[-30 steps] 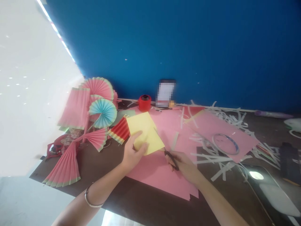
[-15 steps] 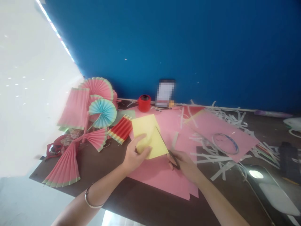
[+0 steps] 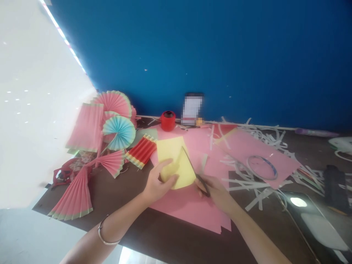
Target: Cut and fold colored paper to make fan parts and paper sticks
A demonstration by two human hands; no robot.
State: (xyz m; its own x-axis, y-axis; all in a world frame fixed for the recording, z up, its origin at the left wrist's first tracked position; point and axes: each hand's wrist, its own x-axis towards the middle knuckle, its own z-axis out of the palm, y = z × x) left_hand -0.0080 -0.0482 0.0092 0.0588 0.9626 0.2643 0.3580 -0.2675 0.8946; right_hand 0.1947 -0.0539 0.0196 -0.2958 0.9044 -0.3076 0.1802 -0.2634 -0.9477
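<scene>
My left hand (image 3: 161, 181) grips a yellow sheet of paper (image 3: 176, 157) at its lower left, thumb on top. My right hand (image 3: 213, 189) is closed round the dark handles of a pair of scissors (image 3: 202, 183). A scissor blade runs up along the right side of the yellow paper, with a thin strip of the sheet beyond it. Beneath both hands lie pink paper sheets (image 3: 187, 209). Left of the yellow paper sits a red pleated paper (image 3: 143, 151) with yellow edges.
Pleated pink fans (image 3: 75, 192) and a blue fan (image 3: 119, 132) crowd the left side. A red tape roll (image 3: 168, 121) stands near the blue wall. At right are white paper strips (image 3: 257, 198), a clear tape ring (image 3: 262, 167) and a phone (image 3: 313, 220).
The yellow paper has turned slightly and its top edge has shifted a little right and down. My hands keep almost the same places, and the whole view has drifted slightly.
</scene>
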